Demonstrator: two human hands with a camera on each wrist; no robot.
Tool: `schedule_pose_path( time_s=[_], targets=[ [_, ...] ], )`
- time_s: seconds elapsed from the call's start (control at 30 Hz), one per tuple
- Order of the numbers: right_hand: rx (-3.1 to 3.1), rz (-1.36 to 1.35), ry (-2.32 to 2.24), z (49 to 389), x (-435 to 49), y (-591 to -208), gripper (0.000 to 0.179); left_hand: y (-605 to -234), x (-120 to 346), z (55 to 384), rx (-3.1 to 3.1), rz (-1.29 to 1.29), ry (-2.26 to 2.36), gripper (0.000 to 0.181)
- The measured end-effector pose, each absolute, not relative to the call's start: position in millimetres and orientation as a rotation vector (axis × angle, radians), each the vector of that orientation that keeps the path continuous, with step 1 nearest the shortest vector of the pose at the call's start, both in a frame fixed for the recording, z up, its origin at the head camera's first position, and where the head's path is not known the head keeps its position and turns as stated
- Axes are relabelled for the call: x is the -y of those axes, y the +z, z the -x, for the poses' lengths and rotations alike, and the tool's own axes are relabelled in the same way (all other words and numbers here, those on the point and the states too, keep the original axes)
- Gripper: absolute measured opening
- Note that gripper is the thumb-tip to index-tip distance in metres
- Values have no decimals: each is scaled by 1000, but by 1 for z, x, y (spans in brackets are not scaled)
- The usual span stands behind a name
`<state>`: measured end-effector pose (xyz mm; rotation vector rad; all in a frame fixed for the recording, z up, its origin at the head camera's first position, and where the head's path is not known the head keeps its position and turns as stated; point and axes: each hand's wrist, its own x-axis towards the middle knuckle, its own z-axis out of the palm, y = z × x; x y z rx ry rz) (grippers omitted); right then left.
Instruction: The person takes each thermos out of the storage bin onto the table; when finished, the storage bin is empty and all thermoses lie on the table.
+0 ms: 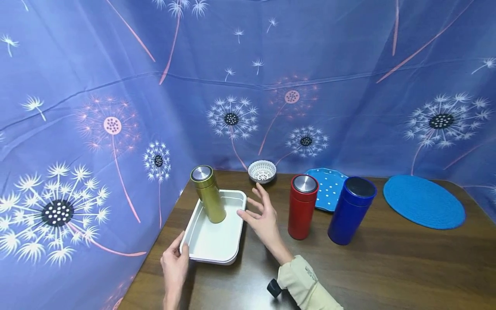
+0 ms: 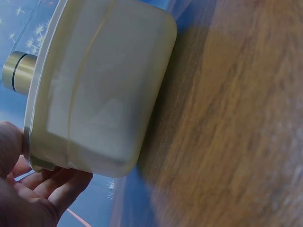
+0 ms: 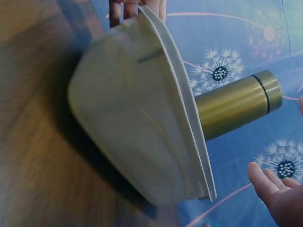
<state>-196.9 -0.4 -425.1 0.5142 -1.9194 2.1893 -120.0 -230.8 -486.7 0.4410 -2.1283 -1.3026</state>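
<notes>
My left hand (image 1: 175, 263) grips a white rectangular plastic tub (image 1: 211, 247) at its near-left corner, thumb at the rim and fingers against the outside wall, as the left wrist view also shows. Inside the tub, toward its far end, a gold thermos bottle (image 1: 211, 198) with a silver-topped lid stands upright. On the tub's other side, my right hand (image 1: 263, 217) has its fingers spread and holds nothing. Its thumb points at the tub's right rim. In the right wrist view the gold bottle (image 3: 234, 105) sticks up above the tub's rim (image 3: 182, 101).
Right of my right hand stand a red thermos bottle (image 1: 302, 211) and a blue one (image 1: 350, 213). Behind them lies a blue polka-dot plate (image 1: 327, 185). A white openwork bowl (image 1: 262, 172) sits at the back, and a round blue placemat (image 1: 424, 202) lies far right. Dandelion-print cloth (image 1: 341, 107) hangs behind the table.
</notes>
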Motion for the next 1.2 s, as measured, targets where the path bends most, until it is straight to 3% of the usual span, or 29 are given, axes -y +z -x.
schedule_pose_path(
  time_s=[0.37, 1.2],
  targets=[
    [2092, -517, 2112, 249, 35, -438, 95, -488, 228, 125, 2110, -429, -1339, 36],
    [2329, -640, 1984, 276, 94, -424, 101, -491, 233, 123, 2135, -488, -1286, 36]
  ],
)
